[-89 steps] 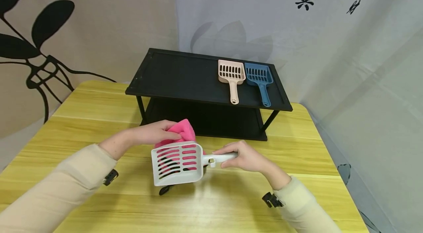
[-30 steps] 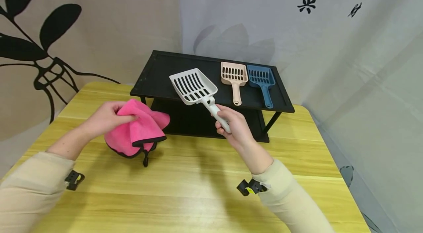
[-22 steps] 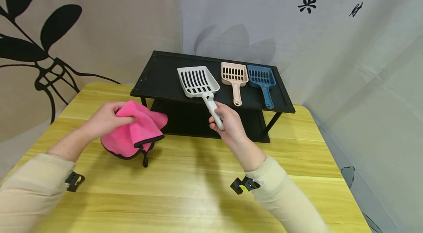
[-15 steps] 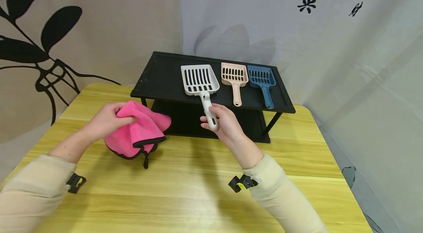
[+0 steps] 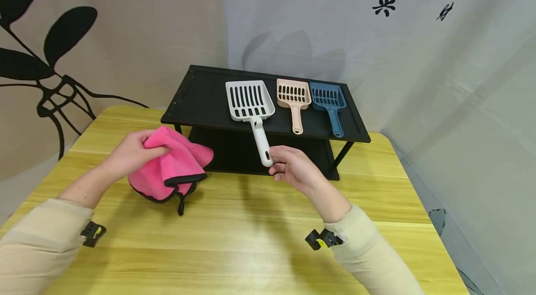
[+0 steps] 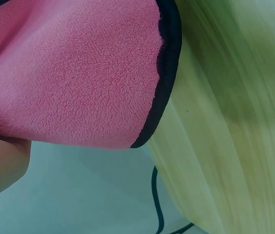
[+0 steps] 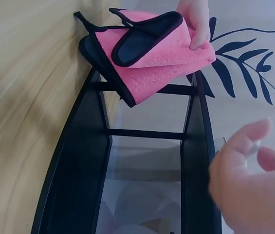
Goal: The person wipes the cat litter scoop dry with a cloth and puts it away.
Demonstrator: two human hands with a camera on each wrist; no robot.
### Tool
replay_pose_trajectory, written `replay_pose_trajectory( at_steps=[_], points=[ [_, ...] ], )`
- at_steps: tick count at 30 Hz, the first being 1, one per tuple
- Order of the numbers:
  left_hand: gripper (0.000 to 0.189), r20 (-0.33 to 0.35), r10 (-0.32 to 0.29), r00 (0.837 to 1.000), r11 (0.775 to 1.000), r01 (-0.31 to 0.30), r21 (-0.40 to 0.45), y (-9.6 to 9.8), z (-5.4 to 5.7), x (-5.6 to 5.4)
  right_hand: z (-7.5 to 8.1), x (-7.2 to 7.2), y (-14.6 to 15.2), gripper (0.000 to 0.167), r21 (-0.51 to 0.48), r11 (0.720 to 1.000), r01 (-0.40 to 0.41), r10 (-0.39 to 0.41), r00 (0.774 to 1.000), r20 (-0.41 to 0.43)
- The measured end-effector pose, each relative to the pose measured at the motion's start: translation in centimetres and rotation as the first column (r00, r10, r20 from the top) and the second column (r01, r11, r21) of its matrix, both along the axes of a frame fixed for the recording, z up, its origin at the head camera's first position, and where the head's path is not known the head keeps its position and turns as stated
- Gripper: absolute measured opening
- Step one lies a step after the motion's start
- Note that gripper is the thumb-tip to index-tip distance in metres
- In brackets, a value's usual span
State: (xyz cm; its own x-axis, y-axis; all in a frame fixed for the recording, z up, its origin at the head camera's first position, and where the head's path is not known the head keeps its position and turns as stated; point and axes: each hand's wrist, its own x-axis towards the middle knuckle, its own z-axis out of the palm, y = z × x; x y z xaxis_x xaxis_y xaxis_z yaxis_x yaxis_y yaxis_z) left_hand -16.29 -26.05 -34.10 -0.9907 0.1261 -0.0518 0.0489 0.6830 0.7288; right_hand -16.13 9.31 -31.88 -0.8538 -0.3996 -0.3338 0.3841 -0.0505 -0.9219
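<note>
My left hand [image 5: 136,150] grips a pink cloth [image 5: 176,157] with black edging, bunched up and hanging over the table; the cloth [image 6: 79,78] fills much of the left wrist view. A white litter scoop [image 5: 251,99] lies with its slotted head on the black rack's top shelf, its handle jutting past the front edge. Close beside the handle's end is my right hand [image 5: 295,167], fingers loosely bent and the whole handle end showing uncovered. The right wrist view has this right hand [image 7: 249,180] with thumb and forefinger apart.
A pink-beige litter scoop [image 5: 294,95] and a blue one [image 5: 328,97] lie to the right of the white one, on the two-tier black rack [image 5: 201,95]. The rack stands at the back of the wooden table [image 5: 209,248], before a fabric backdrop.
The white scoop was over the cloth near the table; it moved up to the rack's top shelf and turned straight. My right hand loosened from its handle. The left hand drew the cloth leftward.
</note>
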Motion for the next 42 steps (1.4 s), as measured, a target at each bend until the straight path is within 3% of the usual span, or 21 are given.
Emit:
replay_pose_trajectory(
  at_steps=[8,16,22,30,35,42],
  points=[
    [0.042,0.003,0.007,1.0,0.999,-0.007,0.036,-0.1,0.1,0.2,0.3,-0.7,-1.0,0.02,-0.099,0.995,0.017,-0.012,0.999,0.05],
    [0.04,-0.017,0.011,1.0,1.0,-0.011,0.025,-0.1,0.0,0.4,0.3,-1.9,-2.1,0.026,-0.137,0.987,0.08,-0.069,0.994,0.081],
    [0.039,-0.028,0.006,1.0,1.0,-0.006,0.009,-0.2,-0.1,0.4,0.2,-2.5,-2.7,0.013,-0.178,0.977,0.12,-0.102,0.989,0.108],
    [0.039,-0.031,0.018,0.999,1.0,-0.018,-0.004,-0.4,0.0,0.7,0.0,-2.3,-2.7,0.024,-0.096,0.993,0.067,-0.056,0.991,0.12],
    [0.039,-0.04,0.023,0.999,1.0,-0.023,-0.004,-0.6,0.0,0.8,0.0,-2.3,-2.8,0.015,-0.083,0.996,0.018,-0.008,0.993,0.122],
    [0.04,-0.041,0.038,0.998,0.999,-0.038,0.001,-0.7,-0.2,0.9,0.0,-2.3,-3.3,0.016,-0.17,0.981,0.092,-0.07,0.989,0.134]
  ],
)
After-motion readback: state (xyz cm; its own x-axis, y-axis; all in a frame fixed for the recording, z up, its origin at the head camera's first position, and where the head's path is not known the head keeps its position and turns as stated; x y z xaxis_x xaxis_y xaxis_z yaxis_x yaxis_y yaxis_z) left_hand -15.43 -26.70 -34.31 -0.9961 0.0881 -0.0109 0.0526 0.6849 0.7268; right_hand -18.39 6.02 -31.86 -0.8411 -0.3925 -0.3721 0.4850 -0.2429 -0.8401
